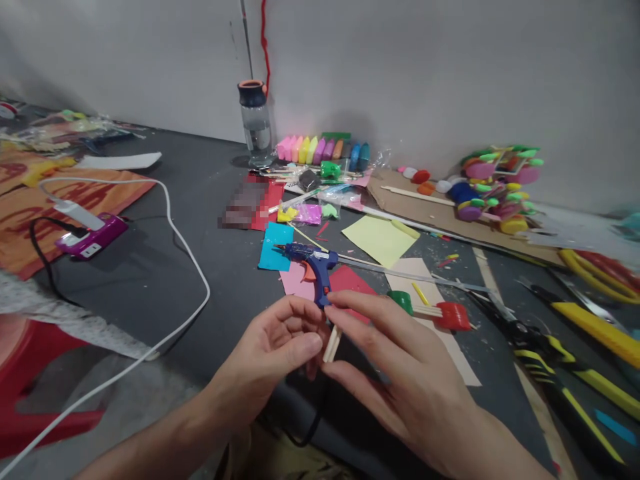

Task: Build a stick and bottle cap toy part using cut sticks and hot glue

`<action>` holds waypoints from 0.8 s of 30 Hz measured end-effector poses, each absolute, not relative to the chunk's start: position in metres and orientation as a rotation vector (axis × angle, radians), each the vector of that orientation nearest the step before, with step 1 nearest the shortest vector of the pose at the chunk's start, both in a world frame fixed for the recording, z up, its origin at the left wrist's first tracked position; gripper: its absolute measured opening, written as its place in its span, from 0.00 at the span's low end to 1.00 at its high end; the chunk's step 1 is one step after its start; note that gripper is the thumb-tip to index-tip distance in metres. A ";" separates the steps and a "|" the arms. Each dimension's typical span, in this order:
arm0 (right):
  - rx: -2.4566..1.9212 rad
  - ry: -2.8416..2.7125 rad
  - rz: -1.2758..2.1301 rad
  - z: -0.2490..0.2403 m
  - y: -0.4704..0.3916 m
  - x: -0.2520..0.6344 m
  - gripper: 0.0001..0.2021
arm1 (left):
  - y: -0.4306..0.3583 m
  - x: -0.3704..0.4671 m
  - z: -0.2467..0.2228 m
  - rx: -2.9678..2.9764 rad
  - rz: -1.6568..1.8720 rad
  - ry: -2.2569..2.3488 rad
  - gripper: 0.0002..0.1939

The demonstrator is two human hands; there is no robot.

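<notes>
Nearest, the left hand (270, 350) and right hand (395, 373) pinch a pale pair of thin wooden sticks (332, 343) between fingertips. At twelve o'clock just beyond lies the blue plastic glue gun (313, 261). Sticks appear joined; assembly looks unfinished.

both hands meet just in front of the blue glue gun (311, 261), pinching short pale wooden sticks (332, 344) between fingertips: left hand (273, 353) on one side, right hand (400, 373) on the other. right of the gun lie a green cap (401, 301) and a red cap (453, 316); behind it, a yellow paper (380, 240).
</notes>
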State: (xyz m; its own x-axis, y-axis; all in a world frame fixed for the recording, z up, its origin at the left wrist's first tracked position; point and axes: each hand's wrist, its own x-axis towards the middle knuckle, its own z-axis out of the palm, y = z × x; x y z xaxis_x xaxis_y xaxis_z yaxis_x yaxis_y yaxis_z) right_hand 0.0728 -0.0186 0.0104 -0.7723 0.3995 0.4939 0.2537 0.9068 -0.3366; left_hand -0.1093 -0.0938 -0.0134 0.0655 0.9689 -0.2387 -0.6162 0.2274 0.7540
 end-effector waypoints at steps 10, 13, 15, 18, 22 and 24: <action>-0.361 -2.625 0.273 0.019 -0.020 0.066 0.19 | -0.093 -0.112 -0.016 0.521 1.175 0.825 0.10; -0.464 -2.594 0.388 0.017 -0.015 0.065 0.20 | -0.093 -0.115 -0.019 0.471 1.178 0.829 0.13; -0.779 -2.580 0.422 0.012 -0.007 0.060 0.18 | -0.093 -0.116 -0.020 0.447 1.199 0.842 0.14; -1.264 -2.599 0.375 0.002 0.008 0.045 0.15 | -0.094 -0.118 -0.023 0.429 1.259 0.858 0.16; -1.493 -2.679 0.329 -0.007 0.020 0.020 0.18 | -0.095 -0.120 -0.023 0.433 1.323 0.866 0.16; -1.596 -2.697 0.328 -0.010 0.023 0.010 0.19 | -0.095 -0.121 -0.022 0.439 1.334 0.879 0.16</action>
